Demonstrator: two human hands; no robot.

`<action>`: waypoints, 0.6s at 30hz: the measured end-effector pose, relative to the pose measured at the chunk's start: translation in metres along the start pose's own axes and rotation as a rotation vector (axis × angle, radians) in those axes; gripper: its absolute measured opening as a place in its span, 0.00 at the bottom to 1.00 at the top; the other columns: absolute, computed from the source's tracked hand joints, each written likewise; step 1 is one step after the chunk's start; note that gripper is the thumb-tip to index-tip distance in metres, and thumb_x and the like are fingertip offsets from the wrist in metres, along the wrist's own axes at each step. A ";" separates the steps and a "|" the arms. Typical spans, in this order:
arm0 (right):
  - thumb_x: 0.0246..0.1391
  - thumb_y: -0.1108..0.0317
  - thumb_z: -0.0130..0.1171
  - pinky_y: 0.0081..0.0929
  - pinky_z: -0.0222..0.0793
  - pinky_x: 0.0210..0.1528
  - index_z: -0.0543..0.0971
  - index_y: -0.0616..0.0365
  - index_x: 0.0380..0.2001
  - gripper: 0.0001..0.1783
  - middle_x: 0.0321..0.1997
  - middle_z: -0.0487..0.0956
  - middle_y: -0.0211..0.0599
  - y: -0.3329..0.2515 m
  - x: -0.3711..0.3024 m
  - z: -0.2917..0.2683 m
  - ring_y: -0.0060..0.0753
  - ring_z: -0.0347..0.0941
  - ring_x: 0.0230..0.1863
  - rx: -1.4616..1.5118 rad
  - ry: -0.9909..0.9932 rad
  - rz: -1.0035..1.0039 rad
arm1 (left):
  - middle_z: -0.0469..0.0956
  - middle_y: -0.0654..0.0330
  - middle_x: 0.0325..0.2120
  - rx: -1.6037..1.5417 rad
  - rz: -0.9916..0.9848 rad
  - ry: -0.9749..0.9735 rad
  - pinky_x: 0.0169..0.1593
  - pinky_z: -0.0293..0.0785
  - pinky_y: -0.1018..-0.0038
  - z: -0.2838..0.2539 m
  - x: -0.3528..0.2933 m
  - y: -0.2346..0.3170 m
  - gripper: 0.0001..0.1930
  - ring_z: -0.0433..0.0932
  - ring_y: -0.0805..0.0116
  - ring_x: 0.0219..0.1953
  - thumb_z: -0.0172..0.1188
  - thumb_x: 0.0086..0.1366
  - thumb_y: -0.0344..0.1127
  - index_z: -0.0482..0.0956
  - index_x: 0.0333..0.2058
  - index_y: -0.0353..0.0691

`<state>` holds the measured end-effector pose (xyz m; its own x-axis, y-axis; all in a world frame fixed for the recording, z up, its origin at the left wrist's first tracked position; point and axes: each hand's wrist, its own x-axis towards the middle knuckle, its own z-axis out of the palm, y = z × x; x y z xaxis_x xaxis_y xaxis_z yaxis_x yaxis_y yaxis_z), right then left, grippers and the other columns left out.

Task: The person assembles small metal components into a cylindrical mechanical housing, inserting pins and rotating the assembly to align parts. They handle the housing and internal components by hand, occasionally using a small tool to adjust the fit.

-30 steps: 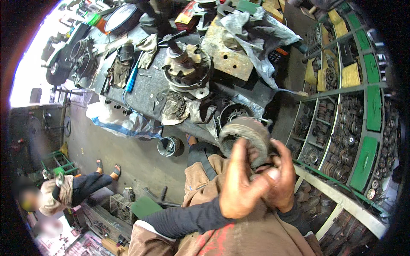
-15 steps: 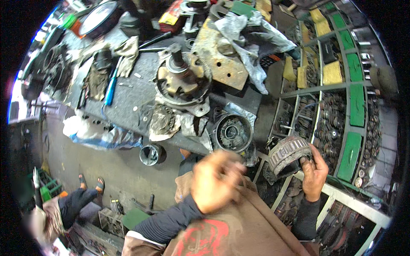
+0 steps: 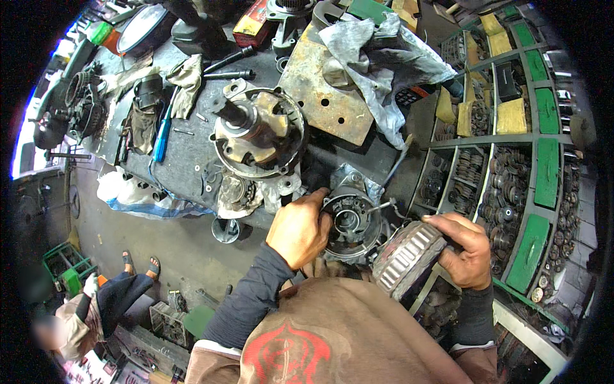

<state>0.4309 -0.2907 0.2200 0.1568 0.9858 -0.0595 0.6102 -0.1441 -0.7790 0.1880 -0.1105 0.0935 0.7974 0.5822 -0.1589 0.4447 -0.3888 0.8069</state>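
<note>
This place seems to be a mechanical workshop, as is shown by the dark surface (image 3: 187, 157) carrying a metal housing with shaft (image 3: 259, 131), a blue-handled screwdriver (image 3: 160, 146) and a grey rag (image 3: 377, 70), and by the shelves (image 3: 480, 140) filled with many metal parts (image 3: 507, 182).

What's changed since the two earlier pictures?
The left hand let go of the ribbed ring and is now at the left rim of the round housing. The right hand kept the ring, carrying it right, then back toward the housing. The blue screwdriver stayed put.
</note>
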 end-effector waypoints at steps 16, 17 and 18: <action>0.48 0.73 0.65 0.41 0.77 0.37 0.81 0.65 0.55 0.28 0.37 0.80 0.48 0.050 0.023 0.034 0.52 0.80 0.35 0.138 -0.168 -0.057 | 0.80 0.61 0.31 -0.567 -0.469 0.190 0.37 0.78 0.76 -0.017 -0.053 0.027 0.14 0.78 0.76 0.32 0.59 0.79 0.37 0.80 0.47 0.29; 0.47 0.74 0.65 0.39 0.76 0.37 0.81 0.65 0.55 0.28 0.36 0.80 0.47 0.048 0.026 0.034 0.50 0.80 0.34 0.140 -0.165 -0.071 | 0.80 0.61 0.32 -0.654 -0.459 0.167 0.38 0.78 0.75 -0.019 -0.054 0.038 0.14 0.79 0.75 0.33 0.58 0.79 0.38 0.79 0.48 0.29; 0.45 0.75 0.65 0.38 0.76 0.36 0.82 0.65 0.55 0.29 0.36 0.80 0.47 0.046 0.028 0.034 0.48 0.80 0.33 0.142 -0.163 -0.086 | 0.80 0.60 0.32 -0.689 -0.476 0.151 0.38 0.79 0.74 -0.020 -0.056 0.047 0.15 0.79 0.74 0.34 0.58 0.79 0.39 0.79 0.49 0.29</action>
<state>0.4374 -0.2664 0.1614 -0.0252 0.9965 -0.0800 0.4987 -0.0568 -0.8649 0.1565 -0.1468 0.1520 0.5033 0.6819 -0.5307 0.3322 0.4143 0.8474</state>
